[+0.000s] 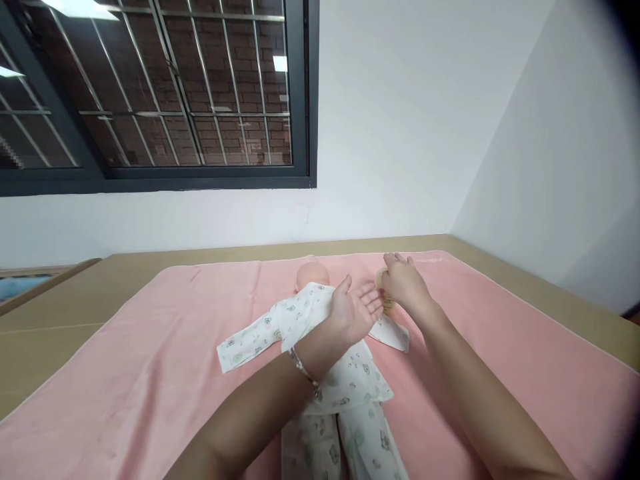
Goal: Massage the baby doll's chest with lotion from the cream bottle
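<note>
A baby doll (313,273) lies on its back on a pink sheet (190,333). It wears a white printed top (305,310) and matching trousers (367,433), with the sleeves stretched out to both sides. Above the doll's chest, my left hand (355,310) is turned palm up, fingers spread and nothing in it. Just to the right, my right hand (404,280) is closed around a small yellowish object (388,305), close to my left fingertips. My fingers cover much of this object, so its kind is unclear. Below it lies the end of the doll's sleeve (393,333).
The sheet lies over a tan padded surface (60,343) with a raised edge at the back. Behind stand a white wall (390,133) and a dark-framed window (300,177) with metal bars. Something blue (23,287) shows at the far left.
</note>
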### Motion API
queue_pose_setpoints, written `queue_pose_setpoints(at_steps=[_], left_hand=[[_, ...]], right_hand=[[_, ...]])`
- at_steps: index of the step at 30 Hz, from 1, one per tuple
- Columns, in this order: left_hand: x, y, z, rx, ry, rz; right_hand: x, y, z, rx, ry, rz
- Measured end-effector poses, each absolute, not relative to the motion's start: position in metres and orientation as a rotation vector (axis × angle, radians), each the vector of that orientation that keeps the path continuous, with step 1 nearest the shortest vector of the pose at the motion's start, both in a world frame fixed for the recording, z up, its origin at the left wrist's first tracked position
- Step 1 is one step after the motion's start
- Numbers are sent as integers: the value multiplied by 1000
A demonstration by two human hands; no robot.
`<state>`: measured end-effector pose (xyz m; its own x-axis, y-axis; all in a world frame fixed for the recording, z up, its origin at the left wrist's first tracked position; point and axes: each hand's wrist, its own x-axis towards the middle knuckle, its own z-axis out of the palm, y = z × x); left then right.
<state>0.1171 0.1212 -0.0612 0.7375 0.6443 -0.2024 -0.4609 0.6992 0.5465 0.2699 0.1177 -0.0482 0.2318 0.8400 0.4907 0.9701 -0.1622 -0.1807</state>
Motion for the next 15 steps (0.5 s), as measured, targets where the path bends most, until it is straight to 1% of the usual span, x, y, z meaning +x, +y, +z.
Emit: queue_pose_setpoints(at_steps=[3,6,8,11,15], left_hand=[[92,109,-55,484,453,597],[67,102,-33,540,449,644],[51,99,-18,610,384,649],[30,98,-2,661,353,653],[23,94,1,713,363,698]], right_hand=[[245,112,-49,-1948,-1638,-333],[204,99,-57,-1610,-1762,-168],[175,86,-65,-1436,-1850,-123],[143,61,-72,-1336,-1906,-155],[123,25,-73,-1131,-2081,-176]])
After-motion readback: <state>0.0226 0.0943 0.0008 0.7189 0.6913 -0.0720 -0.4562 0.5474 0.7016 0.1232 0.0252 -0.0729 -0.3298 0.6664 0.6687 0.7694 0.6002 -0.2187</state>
